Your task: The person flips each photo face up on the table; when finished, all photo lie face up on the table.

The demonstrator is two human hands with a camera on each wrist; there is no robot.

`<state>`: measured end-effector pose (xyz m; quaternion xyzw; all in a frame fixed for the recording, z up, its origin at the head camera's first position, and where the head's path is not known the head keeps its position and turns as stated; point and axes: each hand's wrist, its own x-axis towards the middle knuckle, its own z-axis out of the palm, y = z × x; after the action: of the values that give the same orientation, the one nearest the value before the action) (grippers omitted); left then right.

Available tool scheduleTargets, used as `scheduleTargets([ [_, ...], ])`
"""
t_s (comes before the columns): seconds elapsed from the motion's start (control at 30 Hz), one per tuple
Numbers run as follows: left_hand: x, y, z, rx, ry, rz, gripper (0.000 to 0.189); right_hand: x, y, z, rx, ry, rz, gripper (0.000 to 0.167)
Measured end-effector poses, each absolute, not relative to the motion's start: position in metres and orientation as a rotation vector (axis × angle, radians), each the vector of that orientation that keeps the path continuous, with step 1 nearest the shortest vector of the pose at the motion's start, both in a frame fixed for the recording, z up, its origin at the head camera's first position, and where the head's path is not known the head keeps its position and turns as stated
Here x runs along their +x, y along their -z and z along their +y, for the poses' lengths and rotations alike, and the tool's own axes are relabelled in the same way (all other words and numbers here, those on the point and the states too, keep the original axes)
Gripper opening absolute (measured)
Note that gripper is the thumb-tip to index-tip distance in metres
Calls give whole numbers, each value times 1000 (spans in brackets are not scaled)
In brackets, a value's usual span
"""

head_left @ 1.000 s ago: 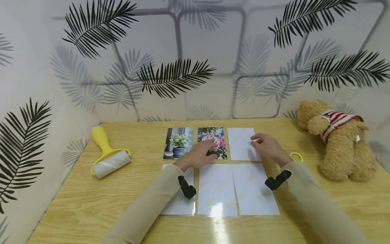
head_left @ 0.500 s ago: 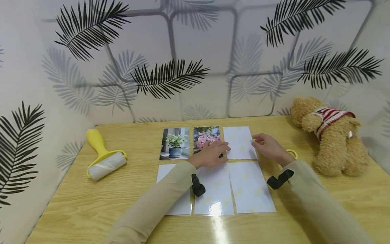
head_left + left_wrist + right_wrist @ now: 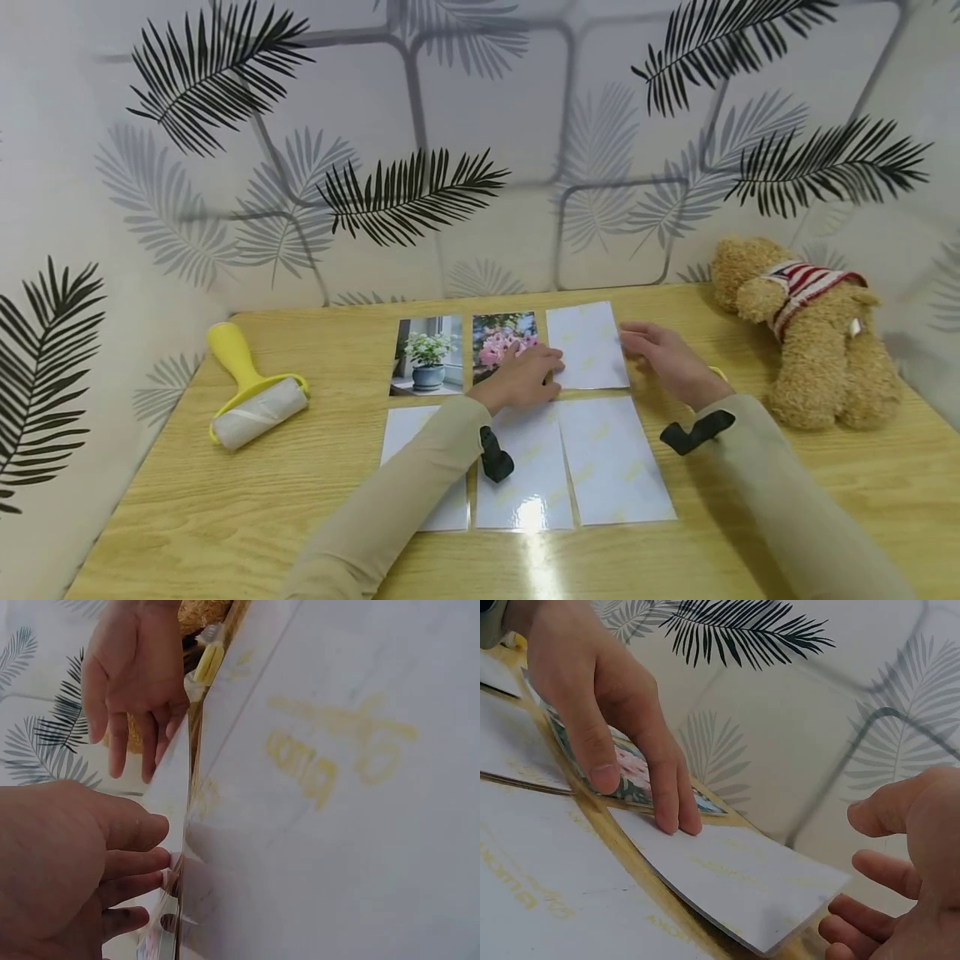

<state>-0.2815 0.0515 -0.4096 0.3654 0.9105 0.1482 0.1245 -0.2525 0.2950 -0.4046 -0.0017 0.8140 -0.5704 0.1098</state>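
Note:
Six photo cards lie in two rows on the wooden table point(image 3: 300, 500). The far row holds a potted plant photo point(image 3: 425, 354), a pink flower photo point(image 3: 497, 340) and a white face-down card point(image 3: 587, 344). My left hand point(image 3: 525, 377) presses straight fingertips point(image 3: 667, 817) on that card's point(image 3: 735, 877) left edge. The card's right end is raised off the table. My right hand point(image 3: 663, 357) sits at that raised end, fingers point(image 3: 855, 900) loosely bent beside the corner, thumb well above it. The near row has three white face-down cards, the middle card point(image 3: 525, 487) partly under my left forearm.
A yellow lint roller point(image 3: 251, 392) lies at the left of the table. A brown teddy bear point(image 3: 810, 333) in a striped top lies at the right. A small yellow ring point(image 3: 717, 372) peeks out behind my right wrist. Leaf-patterned walls close the back and sides.
My left hand slid right from the pink flower photo onto the left edge of the far white card. My right hand stayed at that card's right edge.

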Motion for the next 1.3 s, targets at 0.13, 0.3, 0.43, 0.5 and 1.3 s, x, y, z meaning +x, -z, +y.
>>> scheduleTargets([
  [0.13,-280,411,51,1075,-490,2668,39,-252,404,296,-52,1875,2278,67],
  [0.3,-281,415,48,1086,-604,2646,38,-251,405,292,-153,1825,2367,61],
  [0.43,-283,415,47,1103,-648,2630,37,-251,406,283,-218,1702,2491,56],
  [0.5,-284,415,46,1110,-678,2654,35,-251,405,278,-227,1681,2520,57],
  [1.3,-281,405,60,273,-1940,1778,56,-244,397,272,-127,1694,2516,60],
])
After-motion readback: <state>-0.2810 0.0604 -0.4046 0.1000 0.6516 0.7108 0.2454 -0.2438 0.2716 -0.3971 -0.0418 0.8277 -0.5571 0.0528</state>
